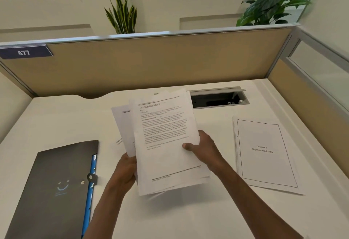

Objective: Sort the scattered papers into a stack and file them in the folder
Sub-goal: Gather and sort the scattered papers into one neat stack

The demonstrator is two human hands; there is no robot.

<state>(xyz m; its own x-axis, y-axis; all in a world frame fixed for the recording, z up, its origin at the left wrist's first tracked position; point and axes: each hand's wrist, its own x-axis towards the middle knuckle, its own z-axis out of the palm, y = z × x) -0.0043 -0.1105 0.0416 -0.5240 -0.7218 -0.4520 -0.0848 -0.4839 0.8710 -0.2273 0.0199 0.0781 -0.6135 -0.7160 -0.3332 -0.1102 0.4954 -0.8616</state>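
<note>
While both hands, left hand (pixel 125 170) and right hand (pixel 203 149), hold the uneven sheaf of papers (pixel 164 144) in a closed grip, gathering continues; next comes the Chapter 2 sheet (pixel 264 153) on the worktop (pixel 207 216)

Just one head cam, first-person

Sits up at the wearer's head, angled forward and down over the worktop (pixel 56 117), close in, with the cubicle partition (pixel 151 64) straight ahead.

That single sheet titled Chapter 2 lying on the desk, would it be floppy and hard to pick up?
Probably floppy: the Chapter 2 sheet looks like one thin page, so it would likely sag when lifted. It lies flat on the smooth white desk, so it may slide rather than lift; catching an edge or corner would probably help.
</note>
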